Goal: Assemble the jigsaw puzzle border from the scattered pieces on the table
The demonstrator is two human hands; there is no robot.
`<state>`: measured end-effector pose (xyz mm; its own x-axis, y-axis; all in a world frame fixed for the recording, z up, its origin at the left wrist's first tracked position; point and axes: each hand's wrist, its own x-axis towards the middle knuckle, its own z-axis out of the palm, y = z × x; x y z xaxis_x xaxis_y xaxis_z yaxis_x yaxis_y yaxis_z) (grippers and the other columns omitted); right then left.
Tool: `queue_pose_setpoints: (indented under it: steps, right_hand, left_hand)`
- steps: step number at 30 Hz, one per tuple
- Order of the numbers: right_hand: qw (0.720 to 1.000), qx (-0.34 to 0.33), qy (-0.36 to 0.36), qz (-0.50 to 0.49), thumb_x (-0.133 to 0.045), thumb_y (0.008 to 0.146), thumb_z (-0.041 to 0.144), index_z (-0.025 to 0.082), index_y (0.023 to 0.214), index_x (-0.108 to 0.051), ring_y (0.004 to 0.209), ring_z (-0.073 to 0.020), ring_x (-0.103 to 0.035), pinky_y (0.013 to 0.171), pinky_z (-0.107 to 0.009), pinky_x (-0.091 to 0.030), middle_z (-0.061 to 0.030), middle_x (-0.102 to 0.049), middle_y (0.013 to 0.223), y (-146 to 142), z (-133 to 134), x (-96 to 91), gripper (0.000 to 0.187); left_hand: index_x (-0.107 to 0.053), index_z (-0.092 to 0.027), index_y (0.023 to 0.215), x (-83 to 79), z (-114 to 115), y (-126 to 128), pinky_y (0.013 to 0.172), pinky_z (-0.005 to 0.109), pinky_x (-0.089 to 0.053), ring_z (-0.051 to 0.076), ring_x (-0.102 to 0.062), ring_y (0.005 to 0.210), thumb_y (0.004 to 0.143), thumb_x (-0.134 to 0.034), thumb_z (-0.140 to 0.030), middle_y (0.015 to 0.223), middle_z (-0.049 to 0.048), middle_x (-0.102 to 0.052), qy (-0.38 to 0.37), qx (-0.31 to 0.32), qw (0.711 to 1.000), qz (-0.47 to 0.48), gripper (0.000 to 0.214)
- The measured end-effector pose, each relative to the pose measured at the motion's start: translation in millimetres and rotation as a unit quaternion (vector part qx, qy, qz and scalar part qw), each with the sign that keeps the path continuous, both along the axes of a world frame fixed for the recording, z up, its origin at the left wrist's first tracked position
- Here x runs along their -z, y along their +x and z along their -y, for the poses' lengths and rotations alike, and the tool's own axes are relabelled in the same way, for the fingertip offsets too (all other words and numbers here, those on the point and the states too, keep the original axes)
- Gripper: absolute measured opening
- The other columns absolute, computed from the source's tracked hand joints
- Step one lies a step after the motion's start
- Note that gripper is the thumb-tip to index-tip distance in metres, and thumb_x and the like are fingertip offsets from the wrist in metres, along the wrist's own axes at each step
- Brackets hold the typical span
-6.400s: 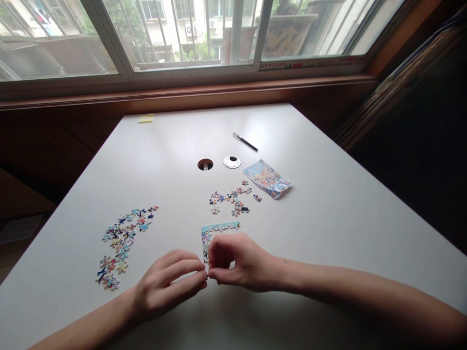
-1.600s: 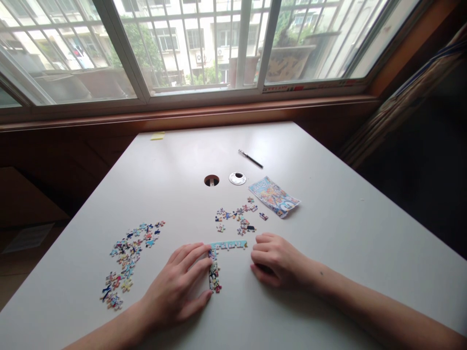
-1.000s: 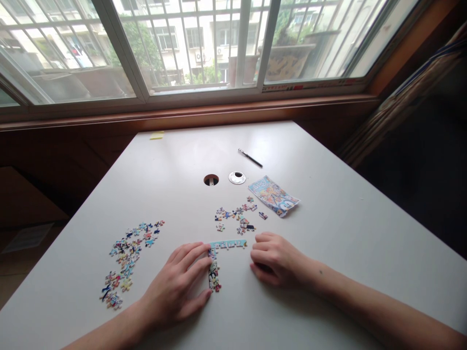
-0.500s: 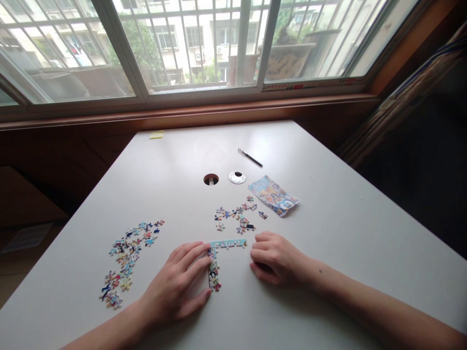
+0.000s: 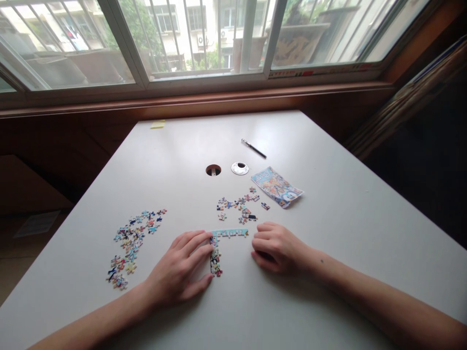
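A joined strip of jigsaw pieces (image 5: 216,255) forms an L shape on the white table (image 5: 346,214), with a light blue top edge and a coloured left edge. My left hand (image 5: 180,270) lies flat beside it, fingers stretched out, fingertips touching the left edge strip. My right hand (image 5: 275,247) rests on the table just right of the blue strip, fingers loosely curled, nothing visible in it. A small cluster of loose pieces (image 5: 239,208) lies just beyond the strip. A larger scatter of pieces (image 5: 133,240) lies to the left.
A printed puzzle bag (image 5: 278,186) lies behind the small cluster. Further back are a cable hole (image 5: 213,170), its round metal cover (image 5: 240,168), a black pen (image 5: 254,148) and a yellow sticky note (image 5: 157,124). A window sill runs behind the table.
Both hands earlier pinched pieces together above the table; the strip now lies flat with the hands resting beside it. Over the last second only the camera view shifted slightly.
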<state>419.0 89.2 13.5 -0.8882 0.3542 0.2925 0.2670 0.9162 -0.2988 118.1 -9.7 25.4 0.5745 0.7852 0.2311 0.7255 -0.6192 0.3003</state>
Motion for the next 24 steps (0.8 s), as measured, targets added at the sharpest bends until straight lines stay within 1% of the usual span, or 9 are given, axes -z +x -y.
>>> queue_pose_setpoints:
  steps: [12, 24]
  right_hand:
    - [1.000, -0.006, 0.005, 0.004, -0.051, 0.092, 0.021, 0.022, 0.066, -0.041, 0.063, -0.0161, -0.034, 0.065, -0.030, -0.031, 0.0001, -0.049, 0.062, 0.1, -1.4, -2.6, 0.028]
    - [1.000, -0.003, 0.013, 0.007, -0.049, 0.091, 0.021, 0.022, 0.064, -0.040, 0.062, -0.0160, -0.032, 0.065, -0.030, -0.031, 0.0000, -0.049, 0.061, -0.6, -0.6, -3.4, 0.028]
  left_hand:
    - [-0.054, -0.019, 0.129, -0.5, -0.5, -0.3, 0.112, 0.048, -0.041, 0.031, -0.045, 0.136, 0.090, -0.062, -0.031, 0.145, 0.0130, -0.053, -0.006, 0.000, 1.000, 0.006, 0.042]
    - [-0.056, -0.018, 0.130, 0.5, -0.9, -1.9, 0.111, 0.047, -0.041, 0.032, -0.047, 0.136, 0.089, -0.062, -0.027, 0.147, 0.0135, -0.051, 0.001, 0.003, 1.000, -0.002, 0.042]
